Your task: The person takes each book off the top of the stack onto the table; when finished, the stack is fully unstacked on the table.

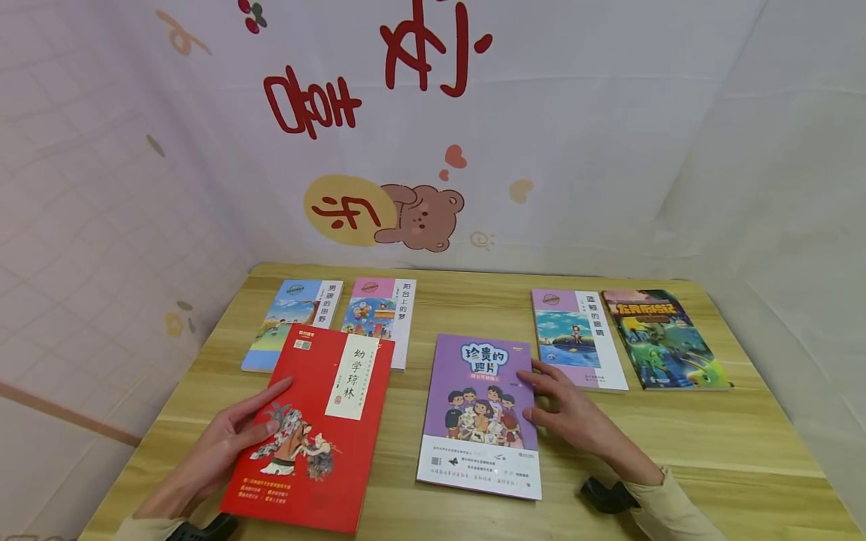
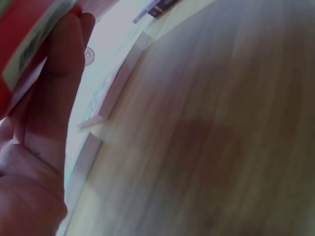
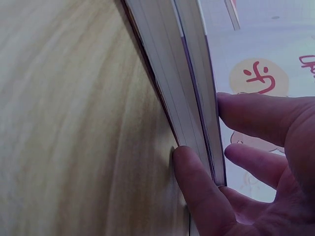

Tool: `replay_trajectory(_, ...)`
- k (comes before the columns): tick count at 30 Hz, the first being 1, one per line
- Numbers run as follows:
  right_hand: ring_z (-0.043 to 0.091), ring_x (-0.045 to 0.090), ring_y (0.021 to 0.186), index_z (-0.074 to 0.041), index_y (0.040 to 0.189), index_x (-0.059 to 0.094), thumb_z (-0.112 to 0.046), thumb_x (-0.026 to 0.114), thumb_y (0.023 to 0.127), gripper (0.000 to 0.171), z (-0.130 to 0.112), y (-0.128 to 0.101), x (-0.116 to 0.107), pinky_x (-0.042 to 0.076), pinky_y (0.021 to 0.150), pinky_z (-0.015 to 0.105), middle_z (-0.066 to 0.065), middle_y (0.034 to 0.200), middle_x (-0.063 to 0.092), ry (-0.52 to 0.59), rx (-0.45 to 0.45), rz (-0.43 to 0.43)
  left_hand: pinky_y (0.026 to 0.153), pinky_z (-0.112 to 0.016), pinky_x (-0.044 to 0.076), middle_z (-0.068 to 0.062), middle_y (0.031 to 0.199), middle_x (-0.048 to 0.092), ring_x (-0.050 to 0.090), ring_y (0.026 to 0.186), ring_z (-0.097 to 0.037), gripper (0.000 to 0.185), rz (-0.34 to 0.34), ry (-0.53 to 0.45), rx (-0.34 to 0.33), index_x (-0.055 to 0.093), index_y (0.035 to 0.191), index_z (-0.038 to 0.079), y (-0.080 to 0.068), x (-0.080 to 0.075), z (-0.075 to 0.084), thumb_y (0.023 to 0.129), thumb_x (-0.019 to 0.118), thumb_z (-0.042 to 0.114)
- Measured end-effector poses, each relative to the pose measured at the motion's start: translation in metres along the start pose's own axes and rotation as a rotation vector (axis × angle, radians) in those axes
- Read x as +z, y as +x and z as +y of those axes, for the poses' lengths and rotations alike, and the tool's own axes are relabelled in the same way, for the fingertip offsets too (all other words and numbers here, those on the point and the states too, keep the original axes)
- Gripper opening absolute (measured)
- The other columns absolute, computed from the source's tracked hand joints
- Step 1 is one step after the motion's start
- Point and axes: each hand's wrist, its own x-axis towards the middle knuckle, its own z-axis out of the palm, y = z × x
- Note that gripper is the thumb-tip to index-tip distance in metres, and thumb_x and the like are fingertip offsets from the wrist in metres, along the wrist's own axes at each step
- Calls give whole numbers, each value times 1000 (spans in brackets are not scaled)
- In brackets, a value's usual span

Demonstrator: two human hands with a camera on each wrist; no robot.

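Observation:
A red book [image 1: 331, 451] with a white title panel is gripped at its left side by my left hand [image 1: 226, 443], thumb over the cover. The left wrist view shows the fingers [image 2: 54, 93] against its underside. My right hand [image 1: 571, 406] touches the right edge of a purple book [image 1: 443, 409] with a group of cartoon children on the cover. The right wrist view shows this purple book's page edges [image 3: 209, 73] on top of a thicker book [image 3: 157, 54]. Fingertips [image 3: 187, 164] of the right hand rest along this stacked edge.
Behind the red book lie a blue-covered book [image 1: 280, 323] and a pink-topped book [image 1: 379, 293], both partly covered by it. At the back right are another pink-and-blue book [image 1: 568, 346] and a green one [image 1: 666, 338]. A printed cloth [image 1: 575, 150] hangs behind the wooden table [image 1: 473, 300].

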Motion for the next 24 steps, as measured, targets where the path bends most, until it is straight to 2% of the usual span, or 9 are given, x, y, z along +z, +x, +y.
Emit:
replay_trajectory(6, 52, 51, 132, -1, 148, 54, -21, 76, 96, 60, 2, 0, 1, 49, 102, 61, 30, 161, 30, -6, -3, 10, 94, -43, 59, 8, 143, 49, 57, 126, -14, 60, 90, -6, -136, 31, 162, 45, -8, -5, -8, 110, 50, 20)
replay_trajectory(11, 52, 50, 132, -1, 148, 55, -22, 76, 96, 60, 2, 0, 1, 49, 102, 62, 30, 161, 31, -12, -3, 17, 94, -44, 59, 1, 143, 49, 58, 124, -20, 58, 145, -22, -210, 34, 158, 51, -15, -4, -18, 110, 52, 24)
replay_trajectory(19, 52, 52, 132, -1, 149, 54, -22, 76, 96, 61, 4, 1, 2, 50, 101, 61, 30, 161, 30, -16, 1, 18, 97, -44, 57, 5, 140, 51, 57, 126, -19, 55, 114, -94, -209, 39, 153, 58, -25, -5, -31, 110, 51, 24)
replay_trajectory(24, 52, 51, 132, -1, 149, 55, -22, 76, 95, 61, 3, 1, 2, 48, 103, 62, 30, 161, 31, -20, 7, 18, 98, -44, 57, 5, 140, 52, 58, 126, -21, 53, 98, -115, -210, 43, 151, 59, -26, -6, -37, 111, 50, 24)
